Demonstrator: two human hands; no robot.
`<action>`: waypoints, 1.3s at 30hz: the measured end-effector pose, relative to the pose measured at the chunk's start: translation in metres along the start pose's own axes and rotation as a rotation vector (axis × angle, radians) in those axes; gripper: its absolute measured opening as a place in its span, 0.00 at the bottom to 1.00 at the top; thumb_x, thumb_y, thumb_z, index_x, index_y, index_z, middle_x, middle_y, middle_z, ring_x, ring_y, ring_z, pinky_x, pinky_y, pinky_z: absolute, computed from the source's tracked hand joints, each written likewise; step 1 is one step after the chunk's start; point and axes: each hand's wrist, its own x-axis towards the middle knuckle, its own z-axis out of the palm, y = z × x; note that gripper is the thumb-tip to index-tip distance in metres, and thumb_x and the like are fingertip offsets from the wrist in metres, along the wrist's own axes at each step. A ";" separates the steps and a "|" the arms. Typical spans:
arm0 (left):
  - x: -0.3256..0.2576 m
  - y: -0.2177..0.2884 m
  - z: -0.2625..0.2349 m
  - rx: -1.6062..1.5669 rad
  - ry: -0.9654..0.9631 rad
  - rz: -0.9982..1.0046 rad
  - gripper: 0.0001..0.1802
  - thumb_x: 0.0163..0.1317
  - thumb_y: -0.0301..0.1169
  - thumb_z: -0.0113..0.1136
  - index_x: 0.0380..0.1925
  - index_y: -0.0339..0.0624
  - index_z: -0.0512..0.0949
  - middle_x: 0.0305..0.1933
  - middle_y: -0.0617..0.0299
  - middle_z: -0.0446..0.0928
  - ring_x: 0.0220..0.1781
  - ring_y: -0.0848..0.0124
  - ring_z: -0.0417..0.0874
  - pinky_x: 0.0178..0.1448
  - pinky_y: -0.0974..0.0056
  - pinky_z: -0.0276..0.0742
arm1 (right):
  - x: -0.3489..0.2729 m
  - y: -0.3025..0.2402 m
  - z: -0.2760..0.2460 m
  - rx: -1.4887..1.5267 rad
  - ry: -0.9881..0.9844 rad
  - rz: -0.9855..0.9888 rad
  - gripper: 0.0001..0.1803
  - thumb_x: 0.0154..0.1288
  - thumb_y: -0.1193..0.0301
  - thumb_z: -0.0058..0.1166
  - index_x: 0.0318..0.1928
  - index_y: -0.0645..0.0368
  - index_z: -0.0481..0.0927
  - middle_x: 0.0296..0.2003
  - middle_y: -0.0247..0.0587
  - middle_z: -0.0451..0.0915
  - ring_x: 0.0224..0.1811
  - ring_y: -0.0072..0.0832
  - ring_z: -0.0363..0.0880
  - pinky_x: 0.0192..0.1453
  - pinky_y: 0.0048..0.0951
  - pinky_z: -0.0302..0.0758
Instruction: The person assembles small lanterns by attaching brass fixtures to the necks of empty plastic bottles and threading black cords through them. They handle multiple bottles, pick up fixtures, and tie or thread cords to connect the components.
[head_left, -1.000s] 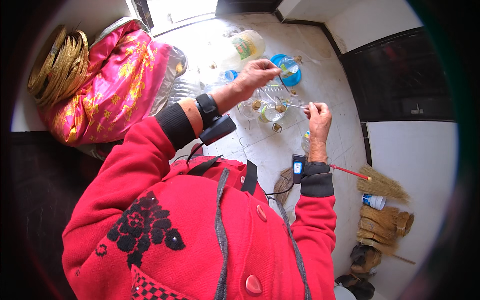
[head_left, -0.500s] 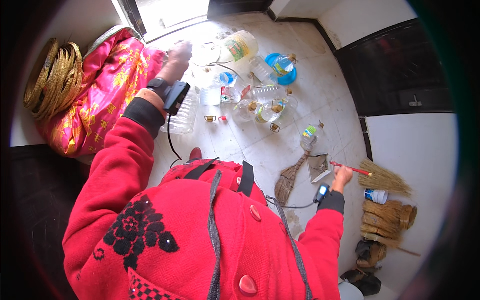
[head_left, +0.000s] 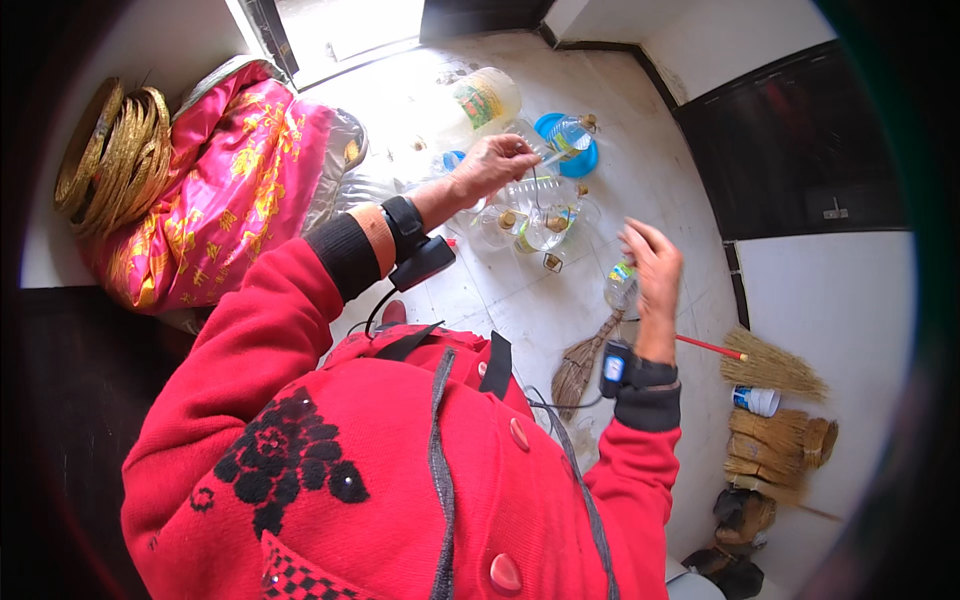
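My left hand (head_left: 492,166) is over the bottles, its fingertips pinched on a thin cord (head_left: 537,192) that hangs down in a curve. To the right, my right hand (head_left: 655,262) is raised with its fingers bent but apart, and nothing shows in it. Below the hands, several clear plastic bottles lie on the floor, among them a bottle with a brown cap (head_left: 548,228). A labelled bottle (head_left: 620,288) is partly behind my right hand. The red handle (head_left: 712,347) lies beyond my right wrist, which hides the dustpan.
A blue basin (head_left: 580,158) and a large clear jug (head_left: 488,98) are farther off. At the left are a pink patterned cloth bundle (head_left: 250,170) and coiled golden bands (head_left: 115,160). A hand broom (head_left: 583,365) lies near me; straw brooms (head_left: 770,365) stand along the right wall.
My left hand has swung right from beside the pink bundle to over the bottles, with the cord in its fingers. My right hand has let go of the red handle and risen.
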 end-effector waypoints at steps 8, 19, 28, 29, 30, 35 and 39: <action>-0.025 0.003 0.027 0.011 -0.251 0.071 0.10 0.58 0.33 0.54 0.28 0.36 0.73 0.21 0.70 0.69 0.24 0.83 0.66 0.27 0.75 0.64 | 0.015 -0.022 0.092 0.317 -0.036 0.251 0.10 0.53 0.71 0.56 0.37 0.61 0.78 0.23 0.28 0.75 0.18 0.11 0.62 0.18 0.13 0.58; -0.029 0.002 0.021 0.463 -0.279 0.012 0.14 0.49 0.33 0.61 0.27 0.33 0.70 0.23 0.57 0.70 0.29 0.74 0.71 0.32 0.67 0.68 | 0.007 -0.019 0.090 -0.173 -0.215 -0.183 0.07 0.50 0.74 0.56 0.30 0.64 0.79 0.27 0.40 0.78 0.28 0.24 0.76 0.33 0.23 0.72; -0.032 -0.003 0.027 0.543 -0.406 0.084 0.17 0.46 0.33 0.63 0.31 0.34 0.70 0.29 0.52 0.74 0.34 0.68 0.75 0.38 0.64 0.69 | -0.001 -0.017 0.094 -0.174 -0.282 -0.128 0.06 0.51 0.75 0.53 0.30 0.66 0.78 0.25 0.38 0.77 0.27 0.22 0.75 0.33 0.22 0.72; -0.032 -0.002 0.028 0.541 -0.412 0.089 0.17 0.46 0.33 0.63 0.31 0.34 0.70 0.29 0.52 0.74 0.34 0.68 0.75 0.38 0.64 0.69 | -0.001 -0.016 0.094 -0.133 -0.278 -0.128 0.06 0.51 0.75 0.53 0.30 0.65 0.77 0.24 0.37 0.77 0.27 0.21 0.75 0.32 0.21 0.71; -0.033 -0.001 0.028 0.521 -0.404 0.095 0.17 0.46 0.33 0.63 0.31 0.34 0.70 0.29 0.52 0.74 0.34 0.68 0.75 0.38 0.64 0.69 | -0.002 -0.014 0.095 -0.089 -0.271 -0.121 0.06 0.52 0.75 0.53 0.30 0.65 0.77 0.24 0.37 0.77 0.26 0.20 0.74 0.31 0.21 0.71; -0.034 -0.005 0.023 0.373 -0.256 0.067 0.14 0.52 0.31 0.58 0.37 0.35 0.72 0.30 0.59 0.74 0.32 0.75 0.75 0.37 0.68 0.71 | 0.004 -0.001 0.086 0.289 -0.072 0.060 0.04 0.55 0.75 0.52 0.31 0.61 0.76 0.23 0.30 0.74 0.23 0.14 0.69 0.24 0.16 0.65; -0.030 -0.007 0.004 0.171 0.054 0.057 0.10 0.59 0.30 0.50 0.33 0.34 0.77 0.22 0.65 0.72 0.26 0.81 0.70 0.31 0.75 0.67 | 0.012 0.005 0.059 0.513 0.192 0.121 0.03 0.56 0.73 0.52 0.30 0.59 0.74 0.24 0.32 0.76 0.23 0.15 0.70 0.24 0.14 0.67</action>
